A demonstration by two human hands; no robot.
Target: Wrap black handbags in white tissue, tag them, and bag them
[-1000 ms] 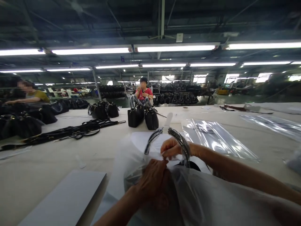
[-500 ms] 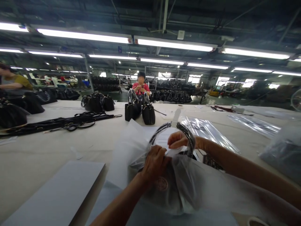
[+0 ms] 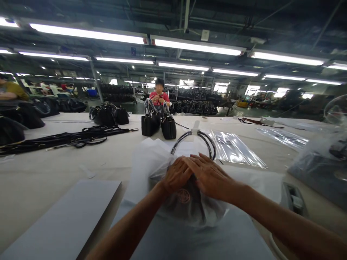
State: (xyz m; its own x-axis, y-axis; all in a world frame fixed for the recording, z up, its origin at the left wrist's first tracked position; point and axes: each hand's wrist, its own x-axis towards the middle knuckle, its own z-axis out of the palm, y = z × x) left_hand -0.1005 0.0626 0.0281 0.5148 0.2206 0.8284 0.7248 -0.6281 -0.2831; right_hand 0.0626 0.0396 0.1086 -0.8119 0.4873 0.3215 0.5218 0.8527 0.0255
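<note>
Head view: the person's left hand (image 3: 175, 177) and right hand (image 3: 211, 177) meet on top of a handbag (image 3: 184, 213), covered in translucent wrapping (image 3: 214, 213), which sits at the near middle of the bench (image 3: 65, 168). The right hand's grip is spread out, its fingers extended and laid over the bag top. The left hand lies back upward beside it, its fingertips running in against the right hand; I cannot tell whether its grip is closed on any of the wrapping. A round emblem (image 3: 183, 196) shows through the cover just below the hands. Beyond the fingers, two plastic-covered handles (image 3: 210, 144) arch up, with white paper (image 3: 142, 157) bunched to their left.

A pale sheet (image 3: 197, 242) spreads beneath the bag. To its left lies a flat white board (image 3: 67, 216); to its right, past the forearm, stands what looks like a tape dispenser (image 3: 294, 200), with a plastic-covered bag (image 3: 320, 177) farther right. Clear plastic sleeves (image 3: 233, 148) lie just beyond the handles on the right.

Across the bench, two black handbags (image 3: 168, 128) stand upright near the middle, more black bags (image 3: 104, 115) sit to their left, and black straps (image 3: 67, 139) lie in a long heap. Behind them is a co-worker in a red top (image 3: 159, 96).
</note>
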